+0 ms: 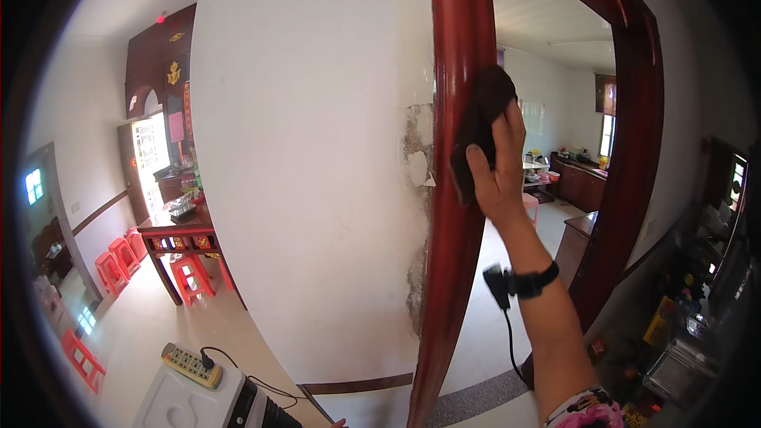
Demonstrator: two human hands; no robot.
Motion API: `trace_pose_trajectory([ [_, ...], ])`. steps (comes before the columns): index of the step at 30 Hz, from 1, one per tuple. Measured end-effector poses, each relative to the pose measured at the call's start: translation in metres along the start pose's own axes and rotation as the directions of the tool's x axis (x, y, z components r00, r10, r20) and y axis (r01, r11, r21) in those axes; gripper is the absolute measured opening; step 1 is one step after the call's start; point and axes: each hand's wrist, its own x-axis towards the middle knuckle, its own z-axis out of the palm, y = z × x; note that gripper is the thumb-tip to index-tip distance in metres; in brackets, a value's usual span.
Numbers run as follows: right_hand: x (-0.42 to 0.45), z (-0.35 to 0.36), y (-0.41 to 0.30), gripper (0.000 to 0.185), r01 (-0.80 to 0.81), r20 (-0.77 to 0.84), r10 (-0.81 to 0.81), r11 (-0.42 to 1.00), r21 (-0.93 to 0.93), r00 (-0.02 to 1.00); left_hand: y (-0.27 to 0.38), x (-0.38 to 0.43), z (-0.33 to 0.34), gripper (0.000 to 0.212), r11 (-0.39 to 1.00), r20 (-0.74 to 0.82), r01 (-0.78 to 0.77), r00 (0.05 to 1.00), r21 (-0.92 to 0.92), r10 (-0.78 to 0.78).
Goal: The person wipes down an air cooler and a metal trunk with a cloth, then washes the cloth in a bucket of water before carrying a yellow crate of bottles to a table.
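My right hand (499, 160) presses a dark brown cloth (483, 125) against the dark red wooden door frame (449, 249), on the upright left of the opening. Its thumb lies on the cloth's lower part, and the fingers reach up along the right edge. Around that wrist is a black strap (529, 280) with a black plug-like piece and a cable hanging from it. Of my left hand (339, 424), only what seem to be fingertips show at the bottom edge; the rest is hidden. Peeling, crumbled plaster (418, 145) runs down the white wall beside the frame.
At the bottom left, a power strip (191, 365) with a plugged-in cord lies on a white-topped appliance (178, 404). Behind are a wooden table (205, 223) and red plastic stools (191, 278). Through the doorway stand cabinets (579, 183). Metal containers (681, 368) are at the lower right.
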Motion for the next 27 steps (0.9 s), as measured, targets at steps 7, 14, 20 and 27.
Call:
trace_pose_trajectory([
  [7,-0.200,-0.007,-0.043,0.072,-0.499,0.147,0.479,0.847,0.184,0.866,-0.045,-0.004,-0.001,0.045,0.990,-0.022,-0.135,0.991,-0.027,0.134],
  [14,-0.442,-0.059,-0.082,0.057,-0.923,0.601,0.756,0.378,-0.074,0.261,0.022,0.035,-0.024,0.049,0.997,0.265,0.044,0.964,-0.064,-0.026],
  [20,-0.383,-0.079,-0.100,0.043,-0.928,0.419,0.858,0.362,-0.085,0.296,0.027,0.045,-0.031,0.044,0.987,0.364,-0.155,0.918,-0.044,0.160],
  [27,-0.263,-0.017,-0.091,0.051,-0.902,0.152,0.889,0.427,0.064,0.431,0.007,0.045,-0.026,0.038,0.991,0.441,-0.033,0.893,-0.133,0.089],
])
